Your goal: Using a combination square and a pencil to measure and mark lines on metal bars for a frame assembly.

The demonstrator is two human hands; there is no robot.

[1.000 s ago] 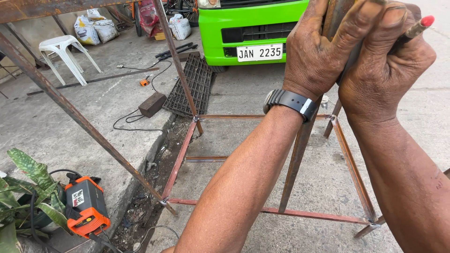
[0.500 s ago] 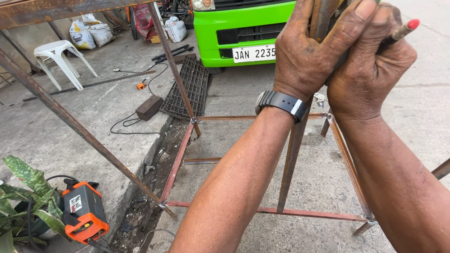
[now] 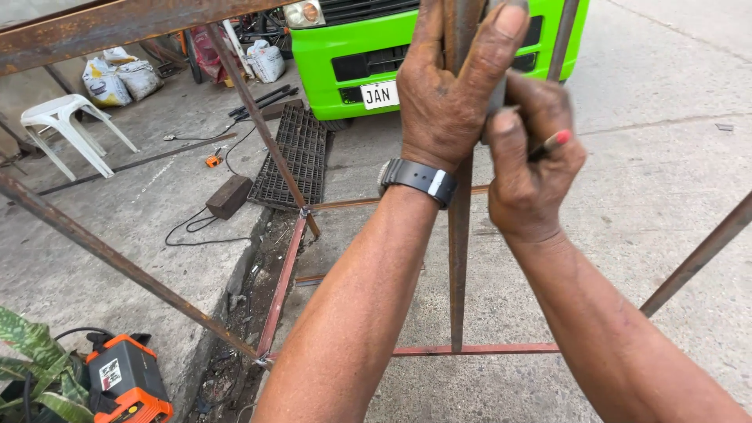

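Note:
A rusty upright steel bar point(image 3: 457, 266) of a welded frame rises in the middle of the head view. My left hand point(image 3: 450, 86), with a black watch at the wrist, is wrapped around the bar near its top. My right hand point(image 3: 533, 168) sits just to its right, pressed against the same bar, with a red-tipped pencil point(image 3: 551, 144) pinched between its fingers. The bar's foot meets a reddish bottom rail point(image 3: 501, 349) on the concrete. What lies under my right fingers against the bar is hidden.
Other rusty frame bars point(image 3: 117, 258) slant across the left and top. A bright green truck point(image 3: 368, 59) stands ahead. An orange welding machine point(image 3: 125, 384) and a plant sit at lower left. A white plastic stool point(image 3: 66, 125), sacks, a black grate point(image 3: 294, 157) and cables lie beyond.
My head has moved closer and to the right. Both hands now sit lower in view on the upright bar, and my right hand has dropped slightly below my left.

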